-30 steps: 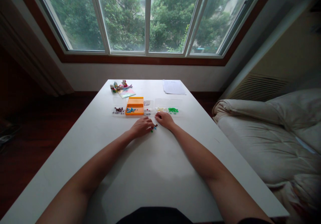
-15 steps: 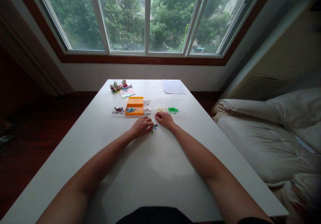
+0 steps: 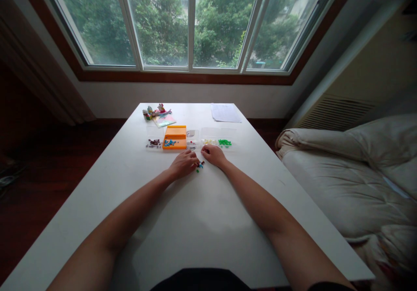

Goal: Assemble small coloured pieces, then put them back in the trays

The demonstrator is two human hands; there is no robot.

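My left hand (image 3: 185,164) rests low over the white table, fingers bent and a little apart. Its fingertips are at a small pile of loose pieces (image 3: 201,164), dark red and blue; whether they touch it is hard to see. A single green piece (image 3: 197,170) lies just in front of the pile. To the right, my right hand (image 3: 214,155) is closed, thumb and fingers drawn together by the clear box. Anything between those fingers is too small to make out. Beyond both hands, an orange box (image 3: 176,136) stands unfolded with blue pieces (image 3: 169,143) in it.
Dark brown pieces (image 3: 154,142) lie in a clear tray at left. Another clear box (image 3: 232,133) holds pale yellow pieces (image 3: 208,142) and green pieces (image 3: 224,142). Farther back are small figurines (image 3: 156,112), a coloured card (image 3: 165,120) and paper (image 3: 226,113). A sofa (image 3: 345,182) flanks the table.
The fingers of my left hand have shifted slightly up and apart, and more of the small pile shows. My right hand stays almost where it was.
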